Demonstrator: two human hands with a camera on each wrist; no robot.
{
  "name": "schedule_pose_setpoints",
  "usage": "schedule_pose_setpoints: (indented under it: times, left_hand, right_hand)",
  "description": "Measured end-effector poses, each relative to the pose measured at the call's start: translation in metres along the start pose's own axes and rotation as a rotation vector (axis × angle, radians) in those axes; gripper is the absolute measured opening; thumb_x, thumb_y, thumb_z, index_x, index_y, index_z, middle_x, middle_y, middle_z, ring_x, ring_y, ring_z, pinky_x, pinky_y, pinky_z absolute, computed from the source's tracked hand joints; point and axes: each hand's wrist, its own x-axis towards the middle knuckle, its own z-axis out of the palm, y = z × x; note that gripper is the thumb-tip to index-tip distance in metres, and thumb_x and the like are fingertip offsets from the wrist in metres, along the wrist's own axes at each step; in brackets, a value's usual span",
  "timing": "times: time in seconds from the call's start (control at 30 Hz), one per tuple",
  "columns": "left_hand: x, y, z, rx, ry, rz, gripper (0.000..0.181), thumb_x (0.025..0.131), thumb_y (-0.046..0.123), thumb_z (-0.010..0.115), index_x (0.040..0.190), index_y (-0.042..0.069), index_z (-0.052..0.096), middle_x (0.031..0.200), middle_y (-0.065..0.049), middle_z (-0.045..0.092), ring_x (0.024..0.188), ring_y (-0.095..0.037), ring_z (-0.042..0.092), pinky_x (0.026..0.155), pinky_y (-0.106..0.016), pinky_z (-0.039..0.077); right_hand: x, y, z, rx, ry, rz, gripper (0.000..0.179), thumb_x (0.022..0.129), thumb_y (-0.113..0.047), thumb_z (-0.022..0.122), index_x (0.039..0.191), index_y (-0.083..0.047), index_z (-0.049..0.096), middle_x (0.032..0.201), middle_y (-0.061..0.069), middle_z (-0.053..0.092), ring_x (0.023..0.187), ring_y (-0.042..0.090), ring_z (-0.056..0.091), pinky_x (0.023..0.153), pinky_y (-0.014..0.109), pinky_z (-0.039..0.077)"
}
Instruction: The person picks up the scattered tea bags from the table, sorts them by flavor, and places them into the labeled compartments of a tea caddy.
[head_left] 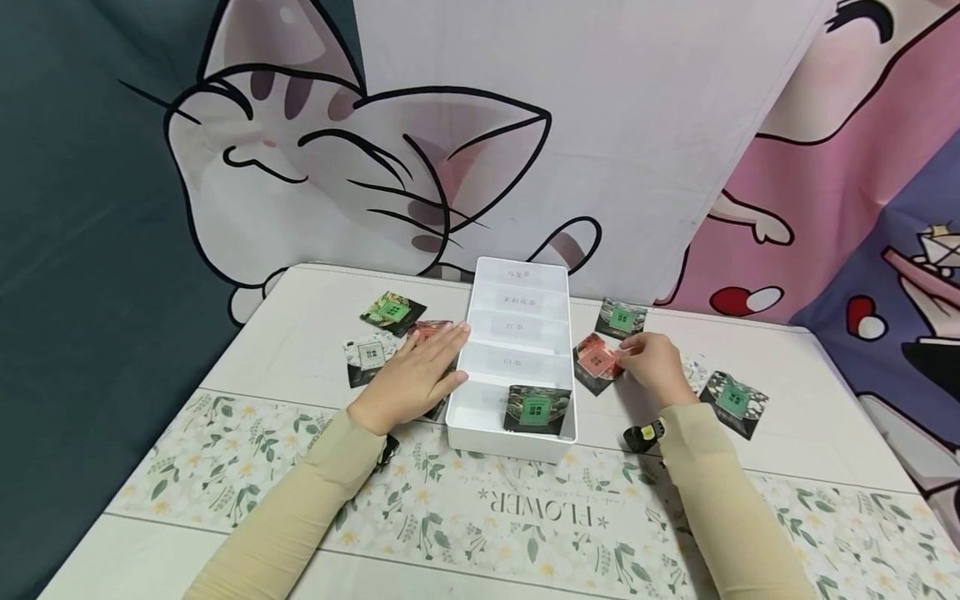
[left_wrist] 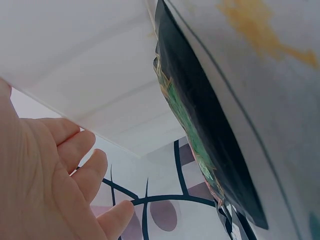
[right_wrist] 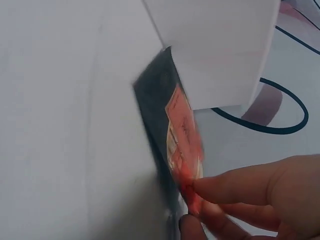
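Note:
My right hand (head_left: 654, 365) pinches the edge of a red-labelled black tea sachet (head_left: 596, 360) just right of the white compartment box (head_left: 513, 447). In the right wrist view, thumb and fingers grip the lower end of this sachet (right_wrist: 182, 117), and its far corner overlaps the box wall. My left hand (head_left: 411, 373) lies with extended fingers against the left side of the box, touching its rim. A green-labelled sachet (head_left: 537, 410) leans in the front compartment. Under the left hand, another red sachet (head_left: 432, 330) is partly covered.
Left of the box lie a green-labelled sachet (head_left: 393, 312) and a white-labelled sachet (head_left: 371, 357). On the right are a green-labelled sachet (head_left: 622, 318) at the back and another green-labelled sachet (head_left: 734, 403) beyond the right wrist. A cat-print cloth (head_left: 315, 200) hangs behind the table.

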Motion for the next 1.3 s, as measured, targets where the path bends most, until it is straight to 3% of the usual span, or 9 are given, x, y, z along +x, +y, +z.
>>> schedule_pose_setpoints:
  times: [0.2, 0.33, 0.47, 0.6, 0.77, 1.0, 1.13, 1.3]
  left_hand:
    - [-0.001, 0.0, -0.001, -0.004, 0.01, 0.008, 0.071, 0.109, 0.056, 0.025, 0.163, 0.01, 0.021, 0.168, -0.006, 0.021, 0.154, -0.026, 0.019, 0.126, -0.052, 0.007]
    - [0.0, 0.0, 0.0, -0.007, 0.013, 0.015, 0.072, 0.108, 0.057, 0.023, 0.163, 0.009, 0.02, 0.168, -0.006, 0.021, 0.154, -0.028, 0.021, 0.126, -0.052, 0.008]
    - [0.0, -0.001, 0.001, -0.008, 0.014, 0.015, 0.073, 0.108, 0.058, 0.022, 0.163, 0.01, 0.02, 0.168, -0.006, 0.02, 0.154, -0.028, 0.022, 0.126, -0.052, 0.007]
    - [0.0, -0.002, 0.001, -0.008, 0.012, 0.011, 0.072, 0.108, 0.057, 0.023, 0.163, 0.01, 0.02, 0.168, -0.006, 0.021, 0.154, -0.028, 0.021, 0.126, -0.051, 0.007]
    - [0.0, -0.002, 0.002, -0.01, 0.005, -0.001, 0.07, 0.109, 0.055, 0.026, 0.163, 0.011, 0.019, 0.168, -0.004, 0.02, 0.155, -0.024, 0.017, 0.126, -0.05, 0.006]
    - [0.0, -0.002, 0.002, -0.017, -0.002, -0.005, 0.071, 0.108, 0.056, 0.025, 0.163, 0.012, 0.019, 0.168, -0.004, 0.019, 0.155, -0.022, 0.014, 0.127, -0.049, 0.005]
    - [0.0, -0.002, 0.001, -0.018, -0.003, -0.004, 0.071, 0.108, 0.056, 0.025, 0.163, 0.011, 0.019, 0.168, -0.004, 0.02, 0.155, -0.022, 0.014, 0.127, -0.049, 0.005]
    - [0.0, -0.001, 0.0, -0.023, -0.006, -0.003, 0.07, 0.109, 0.055, 0.027, 0.163, 0.011, 0.019, 0.168, -0.005, 0.02, 0.155, -0.023, 0.015, 0.127, -0.049, 0.005]
  right_hand:
    - [-0.002, -0.003, -0.001, 0.139, 0.026, 0.014, 0.026, 0.095, -0.002, 0.064, 0.119, 0.008, 0.068, 0.096, 0.015, 0.068, 0.072, 0.015, 0.062, 0.061, 0.025, 0.053]
    - [-0.003, -0.002, -0.002, 0.193, -0.001, 0.008, 0.028, 0.095, -0.006, 0.067, 0.12, 0.006, 0.068, 0.094, 0.008, 0.072, 0.075, 0.011, 0.062, 0.069, 0.026, 0.051]
    - [-0.004, -0.002, -0.003, 0.234, -0.056, 0.025, 0.033, 0.095, -0.015, 0.07, 0.123, 0.002, 0.068, 0.091, 0.002, 0.075, 0.082, 0.012, 0.062, 0.079, 0.03, 0.048]
    - [-0.006, -0.003, -0.004, 0.278, -0.106, 0.081, 0.038, 0.096, -0.022, 0.07, 0.127, -0.001, 0.068, 0.098, -0.001, 0.07, 0.086, 0.012, 0.059, 0.079, 0.03, 0.051]
    - [-0.009, -0.005, -0.005, 0.435, -0.173, 0.122, 0.043, 0.096, -0.016, 0.069, 0.133, 0.005, 0.061, 0.095, -0.001, 0.066, 0.077, 0.008, 0.059, 0.073, 0.027, 0.061]
    - [-0.012, -0.006, -0.01, 0.596, -0.292, 0.101, 0.053, 0.096, -0.004, 0.062, 0.146, 0.007, 0.046, 0.087, -0.003, 0.069, 0.072, 0.008, 0.065, 0.066, 0.026, 0.061]
    - [-0.014, -0.007, -0.01, 0.619, -0.283, 0.07, 0.053, 0.096, -0.001, 0.062, 0.145, 0.009, 0.045, 0.088, -0.003, 0.07, 0.075, 0.008, 0.065, 0.066, 0.024, 0.059]
    - [-0.018, -0.011, -0.009, 0.615, -0.203, 0.051, 0.048, 0.096, -0.004, 0.064, 0.14, 0.011, 0.051, 0.09, -0.007, 0.068, 0.077, 0.005, 0.064, 0.067, 0.022, 0.059]
